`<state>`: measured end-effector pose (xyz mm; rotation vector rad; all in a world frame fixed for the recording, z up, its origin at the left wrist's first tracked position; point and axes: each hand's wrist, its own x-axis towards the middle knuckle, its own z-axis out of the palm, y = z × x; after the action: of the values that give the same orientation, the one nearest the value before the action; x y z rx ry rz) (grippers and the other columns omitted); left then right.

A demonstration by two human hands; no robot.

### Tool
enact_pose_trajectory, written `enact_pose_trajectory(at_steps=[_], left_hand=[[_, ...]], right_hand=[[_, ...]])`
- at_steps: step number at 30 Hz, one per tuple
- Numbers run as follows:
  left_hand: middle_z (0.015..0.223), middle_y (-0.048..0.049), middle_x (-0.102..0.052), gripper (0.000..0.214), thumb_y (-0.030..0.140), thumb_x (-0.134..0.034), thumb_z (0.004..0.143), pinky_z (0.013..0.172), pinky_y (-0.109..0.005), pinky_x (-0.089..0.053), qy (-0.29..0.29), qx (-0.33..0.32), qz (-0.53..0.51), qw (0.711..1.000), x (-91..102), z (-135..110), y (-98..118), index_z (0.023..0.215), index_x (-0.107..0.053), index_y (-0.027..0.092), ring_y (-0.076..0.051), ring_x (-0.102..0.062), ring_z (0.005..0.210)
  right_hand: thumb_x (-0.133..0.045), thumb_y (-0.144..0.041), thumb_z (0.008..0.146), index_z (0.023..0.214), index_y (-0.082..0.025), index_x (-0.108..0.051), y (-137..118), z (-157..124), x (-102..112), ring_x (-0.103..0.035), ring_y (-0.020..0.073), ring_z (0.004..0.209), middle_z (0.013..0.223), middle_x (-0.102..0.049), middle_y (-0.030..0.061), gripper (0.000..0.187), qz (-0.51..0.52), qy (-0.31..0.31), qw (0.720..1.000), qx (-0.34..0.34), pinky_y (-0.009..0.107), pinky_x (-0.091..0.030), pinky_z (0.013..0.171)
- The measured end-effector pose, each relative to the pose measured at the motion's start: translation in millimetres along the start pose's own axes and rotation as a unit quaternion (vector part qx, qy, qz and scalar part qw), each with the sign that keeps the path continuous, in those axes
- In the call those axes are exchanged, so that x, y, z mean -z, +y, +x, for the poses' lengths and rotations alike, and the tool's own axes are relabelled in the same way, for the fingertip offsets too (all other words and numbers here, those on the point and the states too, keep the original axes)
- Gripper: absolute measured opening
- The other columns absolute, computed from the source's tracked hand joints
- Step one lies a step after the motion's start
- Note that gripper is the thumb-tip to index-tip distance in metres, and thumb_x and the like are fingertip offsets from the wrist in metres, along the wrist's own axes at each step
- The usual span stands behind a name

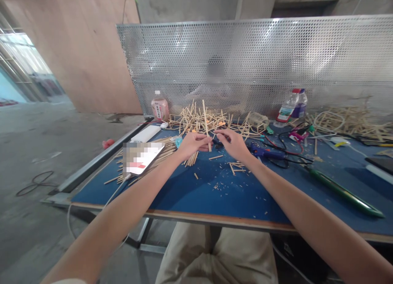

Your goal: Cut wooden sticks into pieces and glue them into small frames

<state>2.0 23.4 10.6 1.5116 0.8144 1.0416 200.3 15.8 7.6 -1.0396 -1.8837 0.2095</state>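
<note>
One thin wooden stick [206, 124] stands pinched in my left hand [193, 144], thumb and fingers gripping it near its lower end. Its long axis runs almost straight up in my view, the top tipping slightly left. My right hand [236, 144] is just to the right of the stick, fingers curled toward it with a narrow gap; I can't tell whether anything small sits between them. So the left is the nearer hand, and the stick's lower end lies between the two. Below the stick is the blue tabletop [184, 198], with short pieces [232, 169] nearer me and to its right. Behind it is a heap of loose sticks [190, 117], then a perforated metal sheet [184, 50]. A blue glue gun [270, 153] lies to its right, a phone [150, 159] to its left. Well left of the stick are concrete floor [27, 144] and a large wooden panel [92, 50].
</note>
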Motion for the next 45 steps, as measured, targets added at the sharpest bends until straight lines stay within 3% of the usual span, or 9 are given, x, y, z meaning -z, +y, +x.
enact_pose_trajectory(at_steps=[7,13,22,25,28,32,35,39,45], left_hand=[[0.082,-0.0072,-0.076,0.026,0.04,-0.079,0.075,0.07,-0.032,-0.062,-0.072,-0.004,0.057,0.996,-4.2,-1.9,-6.8,0.088,-0.078,0.018,-0.019,-0.072,0.076],[0.076,-0.0071,-0.075,0.025,0.038,-0.081,0.073,0.07,-0.034,-0.062,-0.054,0.003,0.057,0.997,-5.4,-3.6,-4.1,0.086,-0.079,0.017,-0.017,-0.07,0.068],[0.083,-0.0057,-0.074,0.021,0.027,-0.081,0.072,0.074,-0.036,-0.062,-0.059,0.011,0.015,0.998,-11.9,-4.8,-3.5,0.09,-0.077,0.018,-0.017,-0.069,0.078],[0.079,-0.0055,-0.073,0.021,0.03,-0.08,0.074,0.076,-0.038,-0.062,-0.058,-0.002,0.016,0.998,-10.8,-4.1,-4.3,0.089,-0.077,0.016,-0.017,-0.068,0.079],[0.079,-0.0056,-0.072,0.02,0.03,-0.079,0.075,0.08,-0.038,-0.061,-0.041,-0.015,0.019,0.999,-6.3,-0.9,-7.5,0.089,-0.077,0.015,-0.016,-0.068,0.079],[0.086,-0.0082,-0.074,0.022,0.028,-0.078,0.076,0.081,-0.037,-0.061,-0.015,-0.019,0.014,1.0,-1.1,3.3,-11.9,0.095,-0.077,0.017,-0.019,-0.069,0.086],[0.092,-0.0094,-0.075,0.025,0.025,-0.077,0.076,0.084,-0.039,-0.06,0.005,-0.019,0.005,1.0,-0.4,3.2,-11.1,0.099,-0.076,0.015,-0.02,-0.07,0.092],[0.094,-0.0104,-0.075,0.025,0.023,-0.077,0.077,0.085,-0.04,-0.06,0.024,-0.023,-0.003,0.999,0.7,1.2,-6.7,0.099,-0.074,0.012,-0.021,-0.07,0.092],[0.09,-0.0087,-0.075,0.026,0.027,-0.078,0.076,0.086,-0.04,-0.059,0.099,-0.062,-0.001,0.993,8.1,3.8,-1.5,0.097,-0.074,0.012,-0.019,-0.07,0.087]], right_hand=[[-0.066,-0.038,0.083,0.08,-0.024,-0.075,-3.9,-2.7,3.3,-0.069,0.0212,0.079,0.083,-0.076,0.0028,0.017,0.101,-0.068,0.991,-0.053,0.037,-0.053,0.075],[-0.07,-0.04,0.078,0.082,-0.023,-0.074,0.9,-2.3,-0.6,-0.066,0.018,0.069,0.081,-0.075,0.0028,0.018,0.18,-0.086,0.975,-0.094,0.035,-0.052,0.068],[-0.067,-0.04,0.081,0.08,-0.022,-0.071,-5.5,-1.9,-0.2,-0.066,0.0187,0.072,0.081,-0.073,0.0028,0.018,0.162,-0.063,0.982,-0.068,0.036,-0.053,0.071],[-0.059,-0.039,0.087,0.086,-0.022,-0.071,-3.7,0.3,5.2,-0.065,0.0191,0.072,0.084,-0.074,0.0037,0.021,0.087,-0.064,0.993,-0.039,0.036,-0.052,0.07],[-0.052,-0.032,0.091,0.097,-0.023,-0.072,7.4,4.8,18.8,-0.065,0.0216,0.077,0.091,-0.074,0.0057,0.022,-0.094,-0.068,0.993,0.009,0.039,-0.049,0.073],[-0.058,-0.031,0.088,0.11,-0.02,-0.069,30.9,8.1,39.4,-0.067,0.0265,0.093,0.103,-0.074,0.0093,0.028,-0.245,-0.131,0.961,0.004,0.041,-0.048,0.084],[-0.059,-0.037,0.088,0.107,-0.02,-0.071,41.6,7.0,45.8,-0.067,0.0278,0.097,0.103,-0.075,0.0095,0.028,-0.329,-0.196,0.923,-0.044,0.04,-0.048,0.086],[-0.062,-0.034,0.086,0.098,-0.019,-0.073,41.4,6.3,41.8,-0.068,0.0311,0.097,0.097,-0.075,0.0117,0.022,-0.372,-0.224,0.898,-0.076,0.04,-0.047,0.083],[-0.046,-0.038,0.096,0.108,-0.018,-0.066,34.7,9.9,35.7,-0.065,0.0303,0.105,0.114,-0.071,0.014,0.031,-0.339,-0.178,0.919,-0.089,0.04,-0.045,0.088]])
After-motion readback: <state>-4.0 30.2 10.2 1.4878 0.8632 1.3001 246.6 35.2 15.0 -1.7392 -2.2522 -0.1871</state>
